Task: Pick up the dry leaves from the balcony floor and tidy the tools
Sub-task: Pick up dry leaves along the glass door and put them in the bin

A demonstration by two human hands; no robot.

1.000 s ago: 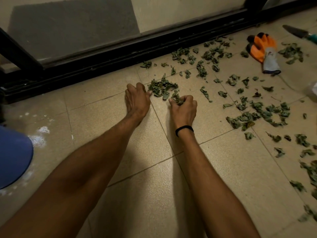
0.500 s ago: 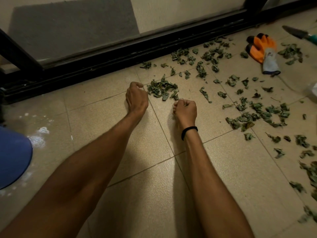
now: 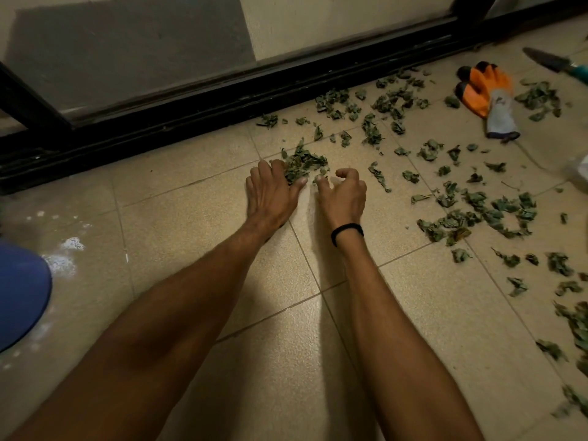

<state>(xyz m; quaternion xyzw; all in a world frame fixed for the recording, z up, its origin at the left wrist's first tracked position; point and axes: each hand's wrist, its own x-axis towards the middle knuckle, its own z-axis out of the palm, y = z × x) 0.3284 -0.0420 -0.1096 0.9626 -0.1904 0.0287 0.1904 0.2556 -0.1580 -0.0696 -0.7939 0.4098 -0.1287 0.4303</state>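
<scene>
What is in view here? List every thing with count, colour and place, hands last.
leaves: many, dull green, scattered over the floor centre and right, one small pile between the hands
gloves: seemingly two, orange with grey cuffs, lying top right
trowel: one, dark blade, teal handle, top right edge
door track: one, black, along the top
floor: beige tiles, white specks at left
blue object: one, left edge, cut off
wristband: one, black, right wrist
left hand: fingers fairly straight, touching the pile
right hand: fingers loosely curled, beside the pile
</scene>
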